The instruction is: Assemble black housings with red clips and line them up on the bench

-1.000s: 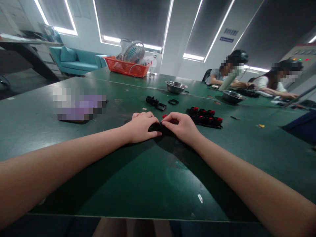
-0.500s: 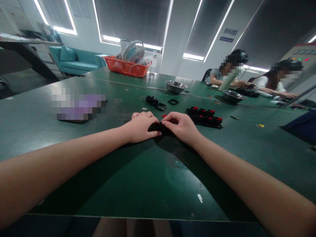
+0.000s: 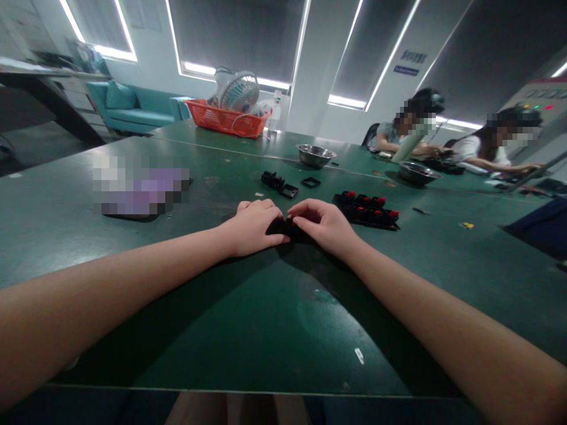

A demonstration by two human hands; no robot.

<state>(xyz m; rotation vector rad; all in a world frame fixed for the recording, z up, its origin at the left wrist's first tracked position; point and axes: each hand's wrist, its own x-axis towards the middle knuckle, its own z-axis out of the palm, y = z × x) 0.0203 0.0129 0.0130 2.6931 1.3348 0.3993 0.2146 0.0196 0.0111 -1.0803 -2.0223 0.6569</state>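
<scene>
On the green table in front of me, my left hand (image 3: 256, 229) curls around a dark black plastic part (image 3: 280, 226), thumb at the near side and fingers over the far side. My right hand (image 3: 326, 229) meets it from the right, its thumb and index finger closed at a small red piece (image 3: 291, 217) by the part's right end. Whether that red piece is fixed to the black part, I cannot tell. Much of the black part is covered by my fingers and shadow. Right of my right hand lies a row of black parts with red pieces (image 3: 367, 209).
Beyond my hands lie small black parts (image 3: 272, 180) and a square black frame (image 3: 310, 182). Two steel bowls (image 3: 315, 156) stand farther back, near an orange basket (image 3: 225, 121) holding a fan. A blurred purple object (image 3: 148, 192) is at left. Two people work at far right.
My right fingertips have shifted slightly, and the red piece that showed behind them now shows between thumb and index finger. My left hand keeps its hold on the black part.
</scene>
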